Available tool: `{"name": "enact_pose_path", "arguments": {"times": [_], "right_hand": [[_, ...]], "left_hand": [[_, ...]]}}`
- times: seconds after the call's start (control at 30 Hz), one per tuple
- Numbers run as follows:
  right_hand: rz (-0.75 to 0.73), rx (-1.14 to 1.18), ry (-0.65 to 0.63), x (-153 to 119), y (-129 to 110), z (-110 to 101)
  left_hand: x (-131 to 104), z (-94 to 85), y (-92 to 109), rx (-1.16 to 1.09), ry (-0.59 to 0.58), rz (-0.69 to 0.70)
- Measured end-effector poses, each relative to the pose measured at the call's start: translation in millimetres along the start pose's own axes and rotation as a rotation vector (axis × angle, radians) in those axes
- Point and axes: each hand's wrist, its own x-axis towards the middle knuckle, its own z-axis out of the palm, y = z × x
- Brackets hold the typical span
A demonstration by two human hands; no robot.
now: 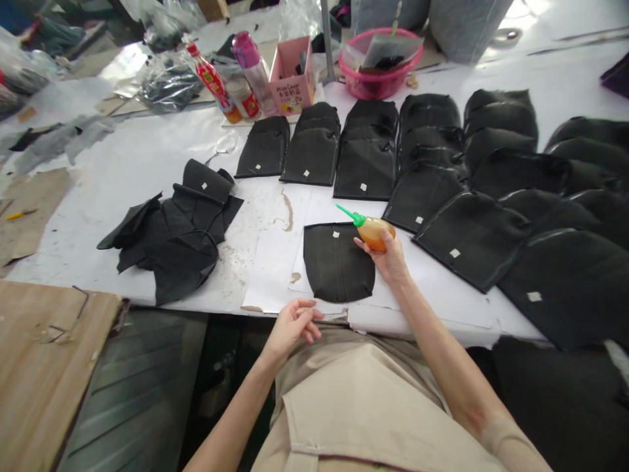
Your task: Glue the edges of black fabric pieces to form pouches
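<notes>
My right hand (392,257) grips a squeeze bottle (375,233) of amber liquid, its green nozzle pointing up and to the left. Below the bottle, a black fabric piece (327,269) with a small white tag lies flat on white paper, and the right hand covers its right edge in part. My left hand (296,321) hovers at the table's front edge, just below that piece, with loosely curved fingers and nothing in them. Rows of similar black pieces (366,160) lie overlapping behind and to the right.
A crumpled heap of black pieces (171,239) lies to the left. At the back stand a red-labelled bottle (211,78), a pink bottle (253,69), a pink box (293,82) and a pink basket (378,82). A wooden board (44,354) is at the lower left.
</notes>
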Motion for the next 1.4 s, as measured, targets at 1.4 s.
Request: {"name": "enact_pose_path", "arguments": {"times": [1.4], "right_hand": [[-0.636,-1.323,0.263,-9,-51,-53]], "left_hand": [[144,77.3,85,1.466,-0.008,1.031]]}}
